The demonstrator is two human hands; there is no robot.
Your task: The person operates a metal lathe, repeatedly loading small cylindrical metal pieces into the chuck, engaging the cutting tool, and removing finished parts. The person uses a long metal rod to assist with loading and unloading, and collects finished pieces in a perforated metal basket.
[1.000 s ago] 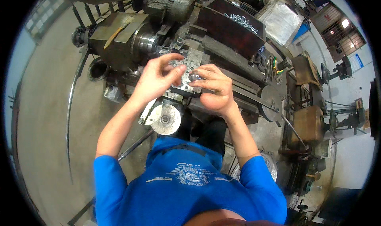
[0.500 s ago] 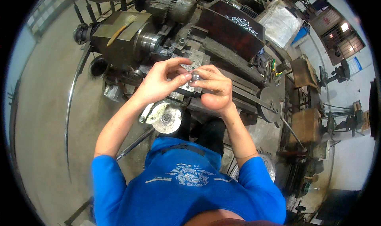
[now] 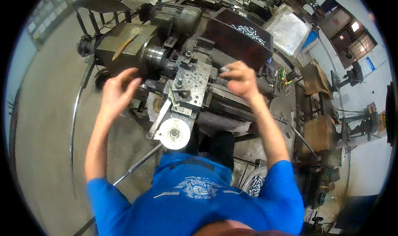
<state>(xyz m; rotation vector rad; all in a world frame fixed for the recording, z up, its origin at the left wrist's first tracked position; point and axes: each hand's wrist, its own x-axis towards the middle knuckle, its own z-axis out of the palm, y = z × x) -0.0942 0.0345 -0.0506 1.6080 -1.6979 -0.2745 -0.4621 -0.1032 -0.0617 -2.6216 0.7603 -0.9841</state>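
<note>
L hand: grip spread, nr front edge of headstock. R hand: grip pinching sm. metal part, partly hidden by fingers, just beyond rt edge of drilled slide plate. Brush lies atop headstock. Dk box behind contains metal pcs.

a dull grey-brown concrete floor spreads over the left side, reaching a pale blue wall near the rim. farther up, a grid of light panes runs along the edge. at the right rises a whitish wall (the lens bends it, so it leans oddly), with a blue-and-white notice on it. above that, a bright light glows at a barred opening. a tan boxy cabinet stands near the whitish wall.
</note>
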